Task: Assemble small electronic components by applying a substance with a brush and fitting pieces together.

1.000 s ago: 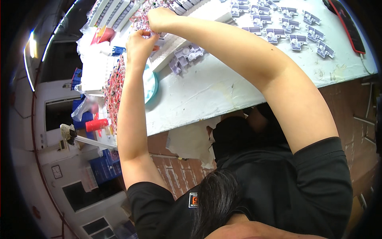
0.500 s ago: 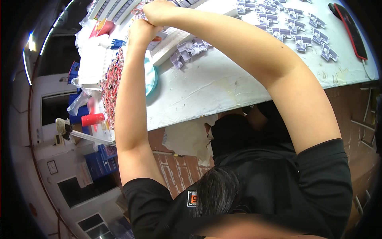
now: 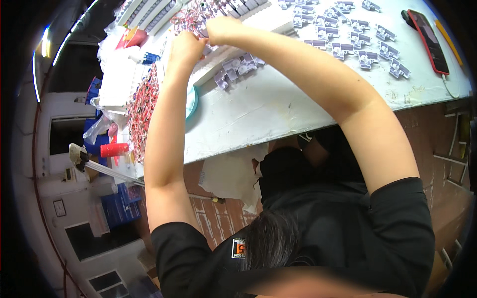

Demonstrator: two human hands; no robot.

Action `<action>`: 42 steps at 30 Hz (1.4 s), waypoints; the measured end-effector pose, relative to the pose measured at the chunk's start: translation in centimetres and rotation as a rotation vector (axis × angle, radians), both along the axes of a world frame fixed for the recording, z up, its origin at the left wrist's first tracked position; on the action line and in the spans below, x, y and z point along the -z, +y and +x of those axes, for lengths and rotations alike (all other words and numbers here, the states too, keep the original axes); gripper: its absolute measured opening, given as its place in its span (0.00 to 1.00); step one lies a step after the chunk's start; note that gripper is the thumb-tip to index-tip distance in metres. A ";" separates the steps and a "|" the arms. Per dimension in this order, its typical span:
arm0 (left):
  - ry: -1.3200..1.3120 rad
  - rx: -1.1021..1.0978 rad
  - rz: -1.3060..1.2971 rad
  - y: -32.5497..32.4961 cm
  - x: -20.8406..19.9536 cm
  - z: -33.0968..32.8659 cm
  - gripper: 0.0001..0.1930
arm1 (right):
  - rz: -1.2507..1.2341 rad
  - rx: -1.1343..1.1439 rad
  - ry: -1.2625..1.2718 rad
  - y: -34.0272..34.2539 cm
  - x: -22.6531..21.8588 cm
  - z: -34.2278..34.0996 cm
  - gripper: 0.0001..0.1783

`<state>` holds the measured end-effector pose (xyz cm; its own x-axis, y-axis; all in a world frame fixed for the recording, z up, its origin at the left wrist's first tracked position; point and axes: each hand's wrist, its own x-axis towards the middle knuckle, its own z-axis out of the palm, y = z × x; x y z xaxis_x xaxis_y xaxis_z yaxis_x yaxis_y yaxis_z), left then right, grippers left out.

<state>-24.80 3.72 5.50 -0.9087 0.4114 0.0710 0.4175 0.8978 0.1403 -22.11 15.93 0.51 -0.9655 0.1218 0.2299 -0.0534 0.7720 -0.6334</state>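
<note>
My left hand (image 3: 187, 45) and my right hand (image 3: 221, 31) meet close together at the far edge of view, over a white tray (image 3: 271, 24) with rows of grey plastic parts. Both hands have their fingers curled in. What they pinch is too small and too hidden to make out. Just beyond them lies a tangle of red and white wires (image 3: 191, 20). Beneath my left forearm, a teal bowl (image 3: 192, 103) is partly covered. Several grey plastic housings (image 3: 237, 68) lie together on the table, nearer me than the tray.
More grey housings (image 3: 358, 39) are spread at the far right, beside a red-edged phone (image 3: 428, 42) on a white cable. A heap of red wires (image 3: 144, 107) lies left of my left forearm. A red cylinder (image 3: 114, 150) stands out near the table's left edge.
My hands have shifted slightly right and nearer, and the wire tangle beyond them shows more. The view has also moved a little, and a yellow object now shows beside the phone.
</note>
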 end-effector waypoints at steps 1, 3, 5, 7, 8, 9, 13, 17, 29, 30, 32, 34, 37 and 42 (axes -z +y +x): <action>-0.024 -0.012 0.017 1.2 -0.4 1.7 0.18 | -0.010 0.047 -0.007 1.0 1.2 -0.1 0.19; 0.191 0.055 0.197 0.2 -1.8 3.7 0.23 | -0.014 0.044 -0.109 1.0 0.7 0.2 0.18; 0.172 0.082 0.380 -0.8 -3.9 7.5 0.25 | -0.015 0.042 -0.220 1.2 0.7 0.3 0.17; 0.155 0.069 0.516 -2.7 -4.7 10.5 0.23 | -0.067 0.019 -0.252 1.3 0.2 0.1 0.21; 0.162 0.065 0.520 -3.7 -4.6 11.5 0.23 | -0.062 0.014 -0.246 1.1 -0.2 0.0 0.21; 0.133 0.054 0.575 -4.7 -3.5 12.1 0.22 | -0.062 0.026 -0.264 1.0 -0.1 -0.1 0.21; -0.013 -0.074 0.778 -7.8 0.8 12.9 0.20 | -0.082 0.122 -0.316 0.2 -0.3 0.5 0.17; -0.062 -0.137 0.908 -9.9 3.7 12.8 0.18 | -0.086 0.093 -0.238 0.4 0.2 -0.1 0.21; -0.086 -0.290 1.144 -13.6 9.2 14.0 0.15 | -0.163 -0.071 -0.418 1.2 1.9 -4.4 0.10; -0.088 -0.291 1.154 -13.5 9.2 14.1 0.15 | -0.154 -0.069 -0.419 1.1 2.1 -4.7 0.10; -0.055 -0.270 1.111 -13.0 8.9 14.2 0.14 | 0.014 -0.070 -0.359 1.7 2.3 -5.5 0.08; -0.047 -0.233 1.124 -12.2 8.9 14.1 0.14 | -0.071 -0.044 -0.473 3.8 2.5 -6.5 0.09; 0.012 -0.260 1.113 -13.9 8.8 14.7 0.14 | -0.249 0.025 -0.548 0.4 0.9 -4.6 0.10; 0.067 -0.220 1.122 -13.2 8.6 14.7 0.13 | -0.448 0.115 -0.627 1.7 0.6 -3.9 0.11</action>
